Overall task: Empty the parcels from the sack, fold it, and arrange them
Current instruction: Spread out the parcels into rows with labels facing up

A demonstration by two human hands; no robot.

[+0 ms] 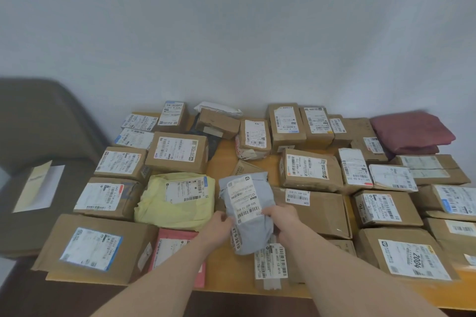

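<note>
Parcels are lying all over the wooden table (pixel 224 159), most of them brown cardboard boxes with white shipping labels facing up, set close together from the near edge to the far edge by the wall. Both hands are gripping a grey poly mailer (pixel 247 211) near the middle of the near edge, lifted slightly above the boxes: the left hand (pixel 217 226) is clamping its left side and the right hand (pixel 280 224) is clamping its right side, thumbs on the label side. Just left of the mailer a yellow soft parcel (pixel 177 201) is resting, and below that a pink mailer (pixel 177 249) is lying at the near edge, partly hidden by the left forearm. A large box (pixel 95 247) is sitting at the near left corner. A folded maroon sack (pixel 412 131) is lying at the far right corner on top of boxes. Off the table's left edge, a brown chair (pixel 38 136) is holding a white envelope (pixel 38 185).
</note>
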